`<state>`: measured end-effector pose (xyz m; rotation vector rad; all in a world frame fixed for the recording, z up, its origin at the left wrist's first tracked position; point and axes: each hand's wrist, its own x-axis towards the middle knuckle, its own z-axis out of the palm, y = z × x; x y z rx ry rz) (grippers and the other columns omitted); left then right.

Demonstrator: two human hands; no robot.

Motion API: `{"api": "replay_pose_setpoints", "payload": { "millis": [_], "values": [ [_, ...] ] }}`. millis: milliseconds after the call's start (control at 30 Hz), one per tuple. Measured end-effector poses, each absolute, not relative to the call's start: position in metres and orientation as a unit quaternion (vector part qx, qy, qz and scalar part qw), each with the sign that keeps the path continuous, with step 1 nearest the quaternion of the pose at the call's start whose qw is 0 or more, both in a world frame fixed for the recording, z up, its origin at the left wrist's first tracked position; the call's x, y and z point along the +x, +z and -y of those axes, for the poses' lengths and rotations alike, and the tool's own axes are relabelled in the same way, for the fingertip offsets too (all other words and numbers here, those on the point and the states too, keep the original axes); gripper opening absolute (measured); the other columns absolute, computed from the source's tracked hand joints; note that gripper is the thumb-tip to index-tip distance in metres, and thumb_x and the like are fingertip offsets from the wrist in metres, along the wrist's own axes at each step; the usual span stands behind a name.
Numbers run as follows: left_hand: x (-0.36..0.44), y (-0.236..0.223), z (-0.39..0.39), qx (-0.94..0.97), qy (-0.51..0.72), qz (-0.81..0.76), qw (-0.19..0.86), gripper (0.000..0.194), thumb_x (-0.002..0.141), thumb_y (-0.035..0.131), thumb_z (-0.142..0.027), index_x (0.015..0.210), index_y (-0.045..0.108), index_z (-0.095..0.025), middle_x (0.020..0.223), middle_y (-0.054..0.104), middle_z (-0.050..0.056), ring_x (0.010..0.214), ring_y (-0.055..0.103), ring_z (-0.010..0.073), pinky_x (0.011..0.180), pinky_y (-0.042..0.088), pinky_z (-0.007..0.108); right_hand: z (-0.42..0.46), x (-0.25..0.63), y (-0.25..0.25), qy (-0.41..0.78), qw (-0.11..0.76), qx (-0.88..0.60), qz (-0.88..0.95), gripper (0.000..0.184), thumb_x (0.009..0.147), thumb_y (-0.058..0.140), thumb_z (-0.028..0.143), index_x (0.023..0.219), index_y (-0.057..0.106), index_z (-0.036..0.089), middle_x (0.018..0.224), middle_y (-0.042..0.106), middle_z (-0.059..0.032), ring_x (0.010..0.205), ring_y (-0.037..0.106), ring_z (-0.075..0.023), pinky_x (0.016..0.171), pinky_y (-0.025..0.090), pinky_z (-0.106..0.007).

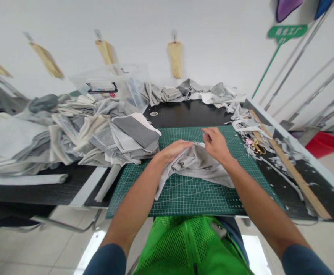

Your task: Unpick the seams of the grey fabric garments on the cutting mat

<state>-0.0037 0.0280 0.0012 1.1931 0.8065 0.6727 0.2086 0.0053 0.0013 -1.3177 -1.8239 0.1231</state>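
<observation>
A crumpled light grey piece of fabric (197, 168) lies on the green cutting mat (189, 194). My left hand (174, 149) is closed over its upper left edge. My right hand (215, 143) pinches the fabric's top edge just to the right, fingers curled. Both hands sit close together near the mat's far middle. The fabric drapes down toward me between my forearms.
A big heap of grey and white fabric pieces (104, 133) fills the table's left. More fabric (189, 91) lies at the back by a clear plastic box (109, 82). Gold scissors (257, 147), scraps and a long wooden ruler (289, 166) lie right. A red bucket (325, 143) stands on the floor.
</observation>
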Motion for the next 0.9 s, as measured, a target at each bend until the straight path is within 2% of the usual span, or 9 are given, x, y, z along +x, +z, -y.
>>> {"api": "replay_pose_setpoints", "payload": {
  "millis": [133,267,367,433,500,567,700,800,900],
  "values": [
    [-0.001,0.002,-0.026,0.554,0.285,-0.353,0.698,0.023,0.079,0.078,-0.04,0.078,0.076,-0.017,0.075,0.076,0.008,0.076,0.072,0.0228,0.072,0.056,0.034,0.002,0.197,0.004,0.174,0.39,-0.486,0.762,0.027,0.094,0.06,0.037,0.109,0.076,0.021,0.101,0.077,-0.0073,0.088,0.067,-0.0223,0.083,0.05,-0.034],
    [-0.005,0.003,-0.029,0.59,0.275,-0.355,0.671,0.024,0.076,0.08,-0.038,0.082,0.074,-0.016,0.079,0.074,0.007,0.071,0.067,0.0166,0.066,0.052,0.028,-0.006,0.205,0.001,0.181,0.379,-0.519,0.744,0.024,0.092,0.06,0.039,0.084,0.072,0.02,0.079,0.071,-0.0033,0.074,0.061,-0.0195,0.07,0.043,-0.031],
    [-0.01,0.001,-0.033,0.652,0.27,-0.342,0.62,0.034,0.062,0.088,-0.026,0.092,0.073,-0.017,0.083,0.074,0.004,0.071,0.066,0.014,0.067,0.05,0.025,-0.015,0.216,-0.002,0.139,0.397,-0.561,0.713,0.021,0.091,0.058,0.036,0.081,0.068,0.02,0.076,0.068,-0.0037,0.072,0.058,-0.0194,0.069,0.041,-0.031],
    [-0.014,-0.001,-0.039,0.688,0.275,-0.385,0.551,0.033,0.056,0.088,-0.019,0.085,0.072,-0.017,0.076,0.071,0.001,0.065,0.062,0.013,0.062,0.046,0.024,-0.019,0.225,-0.005,0.103,0.401,-0.604,0.681,0.018,0.091,0.057,0.033,0.082,0.066,0.021,0.078,0.069,-0.0056,0.072,0.058,-0.0206,0.07,0.041,-0.032],
    [-0.019,-0.003,-0.044,0.705,0.283,-0.443,0.477,0.021,0.057,0.086,-0.02,0.072,0.07,-0.017,0.064,0.065,-0.001,0.057,0.055,0.0118,0.055,0.04,0.023,-0.021,0.232,-0.009,0.074,0.391,-0.648,0.65,0.015,0.091,0.056,0.03,0.084,0.066,0.021,0.08,0.069,-0.0078,0.074,0.06,-0.0226,0.072,0.041,-0.033],
    [-0.023,-0.004,-0.048,0.704,0.284,-0.466,0.454,0.019,0.062,0.085,-0.027,0.064,0.069,-0.017,0.058,0.061,-0.002,0.053,0.051,0.0111,0.051,0.035,0.023,-0.022,0.238,-0.011,0.051,0.376,-0.678,0.629,0.014,0.091,0.056,0.027,0.086,0.067,0.021,0.082,0.07,-0.0104,0.078,0.062,-0.0252,0.076,0.043,-0.036],
    [-0.025,-0.001,-0.044,0.66,0.281,-0.429,0.549,0.034,0.069,0.085,-0.046,0.064,0.072,-0.016,0.057,0.064,0.003,0.049,0.051,0.0116,0.048,0.035,0.024,-0.018,0.231,-0.011,0.036,0.395,-0.619,0.678,0.017,0.092,0.057,0.028,0.092,0.072,0.02,0.102,0.074,-0.0151,0.097,0.065,-0.0283,0.088,0.048,-0.04],
    [-0.021,-0.001,-0.039,0.608,0.276,-0.389,0.635,0.041,0.07,0.085,-0.053,0.072,0.076,-0.013,0.066,0.073,0.01,0.053,0.058,0.0144,0.05,0.042,0.025,-0.01,0.212,-0.007,0.126,0.414,-0.508,0.745,0.023,0.092,0.061,0.033,0.105,0.076,0.022,0.111,0.077,-0.0097,0.098,0.068,-0.024,0.09,0.051,-0.038],
    [-0.017,-0.003,-0.037,0.574,0.289,-0.37,0.671,0.044,0.068,0.088,-0.054,0.073,0.077,-0.012,0.07,0.075,0.012,0.056,0.062,0.0156,0.054,0.047,0.026,-0.004,0.196,-0.005,0.218,0.381,-0.462,0.77,0.028,0.089,0.067,0.039,0.111,0.077,0.024,0.112,0.079,-0.0062,0.096,0.07,-0.0229,0.087,0.052,-0.035]
  ]
}}
